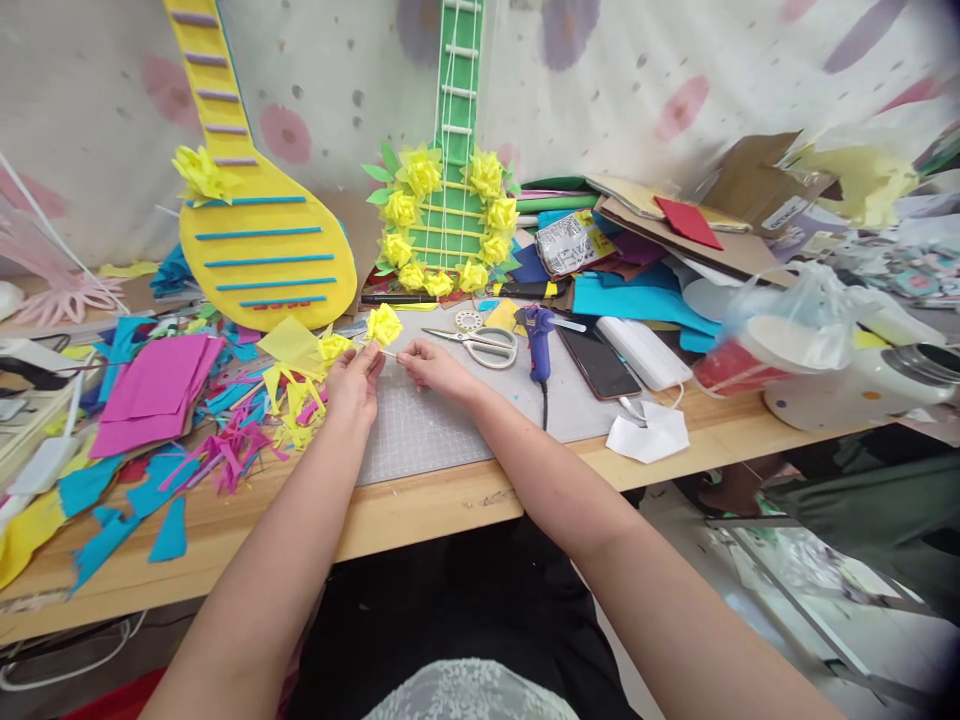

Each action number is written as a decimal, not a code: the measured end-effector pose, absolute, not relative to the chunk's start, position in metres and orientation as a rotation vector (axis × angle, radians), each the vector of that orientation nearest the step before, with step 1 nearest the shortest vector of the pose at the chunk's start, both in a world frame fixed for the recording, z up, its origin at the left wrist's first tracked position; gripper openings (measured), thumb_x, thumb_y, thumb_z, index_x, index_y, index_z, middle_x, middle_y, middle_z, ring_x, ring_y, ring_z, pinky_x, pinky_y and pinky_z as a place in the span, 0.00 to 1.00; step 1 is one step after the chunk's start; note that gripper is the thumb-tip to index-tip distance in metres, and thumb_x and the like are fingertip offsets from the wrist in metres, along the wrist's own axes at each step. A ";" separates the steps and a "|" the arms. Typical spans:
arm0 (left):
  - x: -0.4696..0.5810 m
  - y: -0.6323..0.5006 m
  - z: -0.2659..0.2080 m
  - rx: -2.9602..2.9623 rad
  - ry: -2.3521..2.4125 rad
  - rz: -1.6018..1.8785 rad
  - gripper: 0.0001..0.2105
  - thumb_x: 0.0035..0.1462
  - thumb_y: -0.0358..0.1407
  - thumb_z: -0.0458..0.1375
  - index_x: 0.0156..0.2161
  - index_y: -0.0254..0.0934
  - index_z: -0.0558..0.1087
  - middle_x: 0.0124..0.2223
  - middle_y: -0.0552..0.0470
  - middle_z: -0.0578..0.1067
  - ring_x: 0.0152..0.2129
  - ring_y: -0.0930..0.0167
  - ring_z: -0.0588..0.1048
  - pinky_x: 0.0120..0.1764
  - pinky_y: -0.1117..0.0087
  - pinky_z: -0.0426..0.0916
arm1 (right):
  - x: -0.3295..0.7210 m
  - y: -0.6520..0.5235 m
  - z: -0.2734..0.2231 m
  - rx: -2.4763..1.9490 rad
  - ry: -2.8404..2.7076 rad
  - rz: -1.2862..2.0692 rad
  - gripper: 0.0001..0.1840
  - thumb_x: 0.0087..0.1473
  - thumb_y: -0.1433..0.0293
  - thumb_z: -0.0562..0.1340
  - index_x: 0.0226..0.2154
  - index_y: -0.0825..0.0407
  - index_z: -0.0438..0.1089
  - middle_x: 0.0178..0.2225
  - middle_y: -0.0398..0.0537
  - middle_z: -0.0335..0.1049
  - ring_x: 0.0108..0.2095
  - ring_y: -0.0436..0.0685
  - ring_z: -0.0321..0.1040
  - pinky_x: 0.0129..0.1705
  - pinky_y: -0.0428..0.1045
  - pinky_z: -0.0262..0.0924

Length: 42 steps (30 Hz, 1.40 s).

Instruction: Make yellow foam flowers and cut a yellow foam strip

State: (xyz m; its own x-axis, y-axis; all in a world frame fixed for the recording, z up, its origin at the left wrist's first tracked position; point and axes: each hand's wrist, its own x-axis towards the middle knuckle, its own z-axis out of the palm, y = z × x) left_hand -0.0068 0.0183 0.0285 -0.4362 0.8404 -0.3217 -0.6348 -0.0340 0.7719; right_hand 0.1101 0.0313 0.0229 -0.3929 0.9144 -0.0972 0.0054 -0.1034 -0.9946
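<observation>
- Nearest, the wooden desk is running across the frame, both forearms reaching over its front edge towards a grey cutting mat.
- At the centre, the left hand is pinching, its grip nearly closed just below a yellow paper flower.
- Beside it, the right hand is pinching too, its grip drawn together on a thin pale stick that seems to be spanning the gap between the hands; whether stick and flower are joined, I cannot tell.
- Too tight a squeeze could be crushing the petals, and an uneven pull could be bending the stick.
- Left of the hands, yellow paper scraps are crowding the workspace and could be sticking to the flower.
- Right of centre, scissors and a purple glue gun are lying close by; the gun, if hot, could be burning fingers, and a forearm could be snagging its cord.
- Farther right, a phone is lying beside a white power bank.
- Farthest, a yellow instrument-shaped cutout and a green, flower-trimmed one are standing at the back, limiting reach.
</observation>
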 end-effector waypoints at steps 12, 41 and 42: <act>-0.007 0.017 0.029 0.292 1.105 1.692 0.13 0.45 0.20 0.61 0.28 0.36 0.63 0.23 0.60 0.71 0.19 0.81 0.72 0.34 0.77 0.69 | 0.111 0.029 0.025 -1.038 -1.430 1.648 0.12 0.54 0.67 0.59 0.23 0.51 0.56 0.12 0.32 0.50 0.14 0.43 0.47 0.18 0.41 0.50; -0.012 0.018 0.031 0.276 0.985 1.600 0.07 0.48 0.22 0.57 0.26 0.33 0.66 0.22 0.56 0.72 0.20 0.80 0.72 0.35 0.77 0.69 | 0.107 0.034 0.015 -1.054 -1.463 1.564 0.13 0.55 0.65 0.58 0.24 0.50 0.55 0.13 0.32 0.54 0.13 0.43 0.49 0.19 0.41 0.52; -0.012 0.018 0.031 0.274 0.990 1.599 0.07 0.48 0.21 0.57 0.25 0.33 0.66 0.22 0.56 0.72 0.21 0.80 0.72 0.35 0.77 0.70 | 0.108 0.034 0.016 -1.056 -1.462 1.567 0.13 0.55 0.65 0.58 0.24 0.50 0.55 0.13 0.32 0.54 0.13 0.43 0.49 0.19 0.42 0.52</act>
State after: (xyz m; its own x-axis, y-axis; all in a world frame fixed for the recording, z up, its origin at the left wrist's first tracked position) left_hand -0.0116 0.0180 0.0314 -0.2959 0.8955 -0.3324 -0.6965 0.0358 0.7166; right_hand 0.1075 0.0336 0.0164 -0.3921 0.9161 -0.0835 0.0198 -0.0824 -0.9964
